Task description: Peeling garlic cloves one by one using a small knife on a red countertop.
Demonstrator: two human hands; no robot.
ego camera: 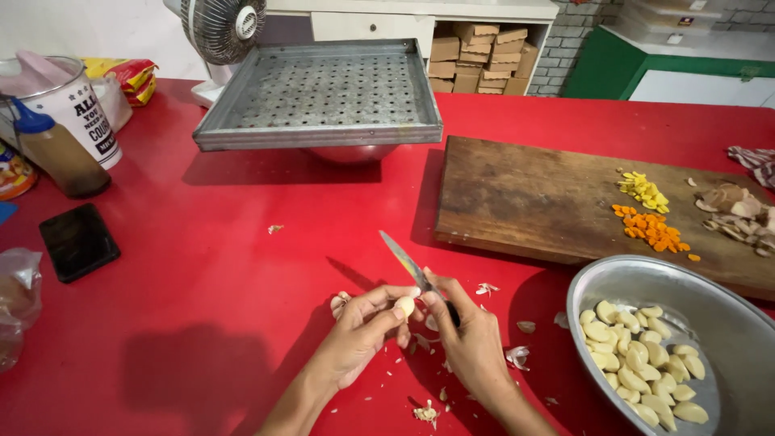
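**Garlic peeled over a red table**

Red tabletop point(202, 266) fills the view, and the largest items on it are taken first: a perforated metal tray point(323, 93) propped on a bowl at the far side, then a wooden cutting board point(533, 202) carrying small heaps of chopped yellow and orange pieces point(652, 218). A metal bowl point(726, 323) at the near right is partly filled with peeled cloves point(638, 355). A dark phone point(78, 241) is laid flat at the left.

Nearer the wearer, a single garlic clove point(404, 306) is pinched between the thumb and fingertips of the left hand point(359, 335), just above the table and well left of the bowl. The right hand point(472, 343) is closed around the handle of a small knife point(412, 270), whose blade is angled up and away to the left, with the thumb close to the clove. Papery skin scraps point(517, 355) are scattered around both hands.

For the peeling to be done well, it is judged that the blade should be kept shallow under the skin, the clove turned by the left fingertips, and the edge drawn away from the thumb, so little flesh is lost.
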